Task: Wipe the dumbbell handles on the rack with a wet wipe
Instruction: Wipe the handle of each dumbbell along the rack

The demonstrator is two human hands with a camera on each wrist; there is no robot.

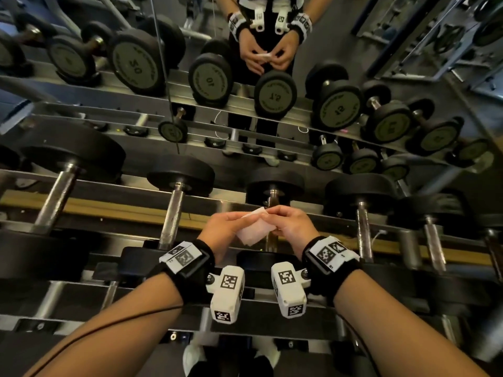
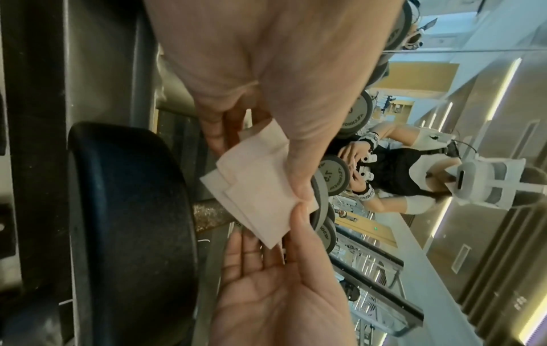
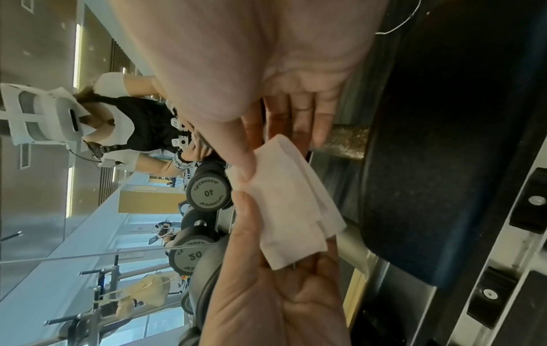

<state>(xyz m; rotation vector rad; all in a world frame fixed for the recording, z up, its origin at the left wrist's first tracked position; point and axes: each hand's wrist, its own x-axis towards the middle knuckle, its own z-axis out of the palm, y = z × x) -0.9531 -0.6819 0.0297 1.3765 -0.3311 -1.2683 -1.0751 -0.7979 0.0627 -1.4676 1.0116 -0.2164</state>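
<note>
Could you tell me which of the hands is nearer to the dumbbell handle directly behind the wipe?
Right. The right hand lies over that dumbbell handle; the left hand sits off to its left, both pinching the wipe.

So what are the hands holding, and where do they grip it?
Both hands hold one folded wipe. The left hand and right hand pinch it by its upper edge, thumbs meeting near one corner; the rest hangs free.

A gym, clearly: a tiered steel rack (image 1: 217, 205) of black dumbbells (image 1: 174, 197) fills the frame, a wall mirror (image 1: 272, 110) across the top reflects numbered weights, with exercise machines (image 1: 435, 36) upper right.
</note>
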